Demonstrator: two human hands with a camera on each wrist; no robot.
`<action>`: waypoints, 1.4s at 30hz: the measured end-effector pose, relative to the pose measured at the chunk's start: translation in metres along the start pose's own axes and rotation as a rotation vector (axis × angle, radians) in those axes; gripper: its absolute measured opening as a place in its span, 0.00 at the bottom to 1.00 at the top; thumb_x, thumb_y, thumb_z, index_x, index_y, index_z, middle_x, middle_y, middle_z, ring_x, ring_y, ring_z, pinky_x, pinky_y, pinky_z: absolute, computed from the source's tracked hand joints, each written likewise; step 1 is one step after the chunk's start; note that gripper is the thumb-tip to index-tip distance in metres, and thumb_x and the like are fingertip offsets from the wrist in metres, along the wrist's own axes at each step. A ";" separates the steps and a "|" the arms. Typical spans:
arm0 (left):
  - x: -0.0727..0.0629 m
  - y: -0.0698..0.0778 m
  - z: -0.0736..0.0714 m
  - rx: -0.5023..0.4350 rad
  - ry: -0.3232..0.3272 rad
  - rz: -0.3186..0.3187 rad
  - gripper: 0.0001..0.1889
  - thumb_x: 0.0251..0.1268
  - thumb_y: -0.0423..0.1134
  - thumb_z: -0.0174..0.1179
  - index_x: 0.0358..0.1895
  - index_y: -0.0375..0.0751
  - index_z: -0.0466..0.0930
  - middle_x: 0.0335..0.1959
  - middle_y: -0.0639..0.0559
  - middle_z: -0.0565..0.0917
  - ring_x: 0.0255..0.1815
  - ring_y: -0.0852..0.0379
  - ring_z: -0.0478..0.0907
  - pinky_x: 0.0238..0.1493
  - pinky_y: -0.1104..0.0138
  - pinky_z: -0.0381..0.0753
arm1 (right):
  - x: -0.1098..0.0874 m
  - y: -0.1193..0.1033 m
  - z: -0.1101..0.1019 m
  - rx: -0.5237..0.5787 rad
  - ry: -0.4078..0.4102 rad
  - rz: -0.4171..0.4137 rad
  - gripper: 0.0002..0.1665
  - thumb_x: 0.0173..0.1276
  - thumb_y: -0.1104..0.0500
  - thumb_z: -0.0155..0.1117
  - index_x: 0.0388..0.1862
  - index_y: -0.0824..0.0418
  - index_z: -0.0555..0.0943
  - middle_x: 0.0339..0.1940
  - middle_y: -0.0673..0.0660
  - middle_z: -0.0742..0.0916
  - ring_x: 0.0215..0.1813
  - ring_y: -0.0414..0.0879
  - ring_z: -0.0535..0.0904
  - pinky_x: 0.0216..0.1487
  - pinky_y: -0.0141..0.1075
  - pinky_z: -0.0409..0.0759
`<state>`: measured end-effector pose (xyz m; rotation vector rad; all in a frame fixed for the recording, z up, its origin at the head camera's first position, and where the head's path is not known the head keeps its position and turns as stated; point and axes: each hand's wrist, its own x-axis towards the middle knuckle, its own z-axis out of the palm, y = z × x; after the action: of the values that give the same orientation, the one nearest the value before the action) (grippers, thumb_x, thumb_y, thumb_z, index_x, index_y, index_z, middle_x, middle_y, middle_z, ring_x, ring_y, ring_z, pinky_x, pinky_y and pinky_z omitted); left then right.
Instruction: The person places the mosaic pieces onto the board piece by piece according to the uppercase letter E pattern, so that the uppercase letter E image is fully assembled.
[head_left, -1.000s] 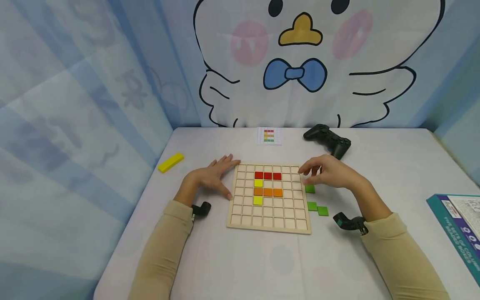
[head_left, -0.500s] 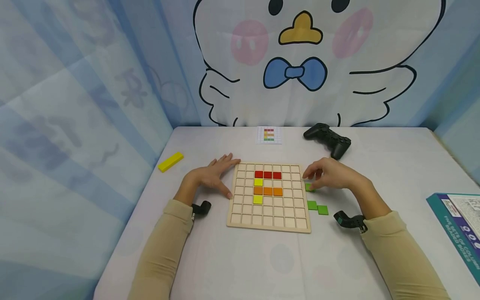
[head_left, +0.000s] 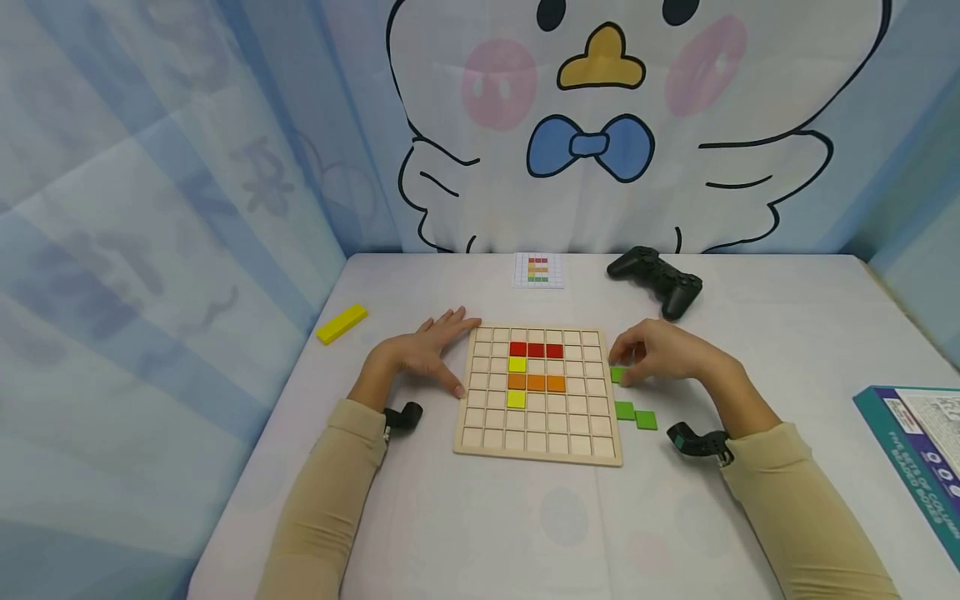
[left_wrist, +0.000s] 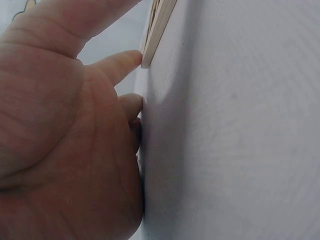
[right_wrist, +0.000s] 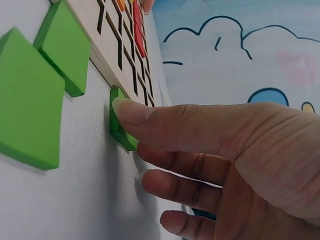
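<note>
A wooden grid board [head_left: 536, 456] lies on the table in the head view. Its squares hold a row of red tiles [head_left: 536, 351], a row of orange tiles [head_left: 536, 382], and two yellow tiles [head_left: 516, 399]. My left hand [head_left: 423, 352] rests at the board's left edge, thumb and fingers spread and touching the frame. At the opposite side, my right hand [head_left: 663, 352] pinches a green tile [right_wrist: 116, 127] between thumb and index finger; the tile is at the board's right edge, partly hidden by the thumb. Two more green tiles [head_left: 626, 411] lie nearer me beside the board.
Behind the board lies a small pattern card [head_left: 537, 271], with a black game controller [head_left: 656, 280] to its right. A yellow bar [head_left: 342, 324] is at the far left. A teal box [head_left: 911, 467] sits at the right edge.
My right hand has come down from above the board's right edge onto the green tile, and its thumb and index finger have closed on it. The left hand has stayed put.
</note>
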<state>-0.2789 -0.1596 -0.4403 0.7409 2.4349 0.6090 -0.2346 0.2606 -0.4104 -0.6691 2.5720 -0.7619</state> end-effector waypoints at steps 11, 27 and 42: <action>0.001 -0.002 0.001 0.000 -0.003 -0.009 0.69 0.41 0.64 0.81 0.86 0.62 0.43 0.88 0.52 0.31 0.88 0.51 0.25 0.86 0.48 0.26 | 0.003 0.000 0.003 -0.025 0.006 0.011 0.13 0.59 0.64 0.80 0.42 0.58 0.89 0.37 0.49 0.89 0.40 0.45 0.79 0.44 0.39 0.79; 0.002 0.002 -0.005 0.010 0.003 -0.020 0.69 0.43 0.63 0.80 0.86 0.61 0.42 0.88 0.51 0.31 0.88 0.52 0.24 0.86 0.48 0.26 | 0.005 -0.002 0.000 -0.011 0.040 0.000 0.12 0.60 0.69 0.76 0.37 0.58 0.83 0.34 0.52 0.84 0.38 0.47 0.77 0.42 0.38 0.77; 0.002 -0.001 -0.001 0.013 -0.001 -0.013 0.69 0.43 0.63 0.80 0.86 0.61 0.42 0.88 0.52 0.31 0.88 0.53 0.24 0.86 0.48 0.26 | 0.004 -0.003 0.000 0.082 0.162 -0.010 0.09 0.72 0.67 0.66 0.48 0.60 0.88 0.32 0.54 0.87 0.35 0.47 0.80 0.36 0.34 0.78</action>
<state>-0.2816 -0.1591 -0.4409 0.7302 2.4430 0.5876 -0.2373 0.2565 -0.4097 -0.6188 2.6663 -0.9560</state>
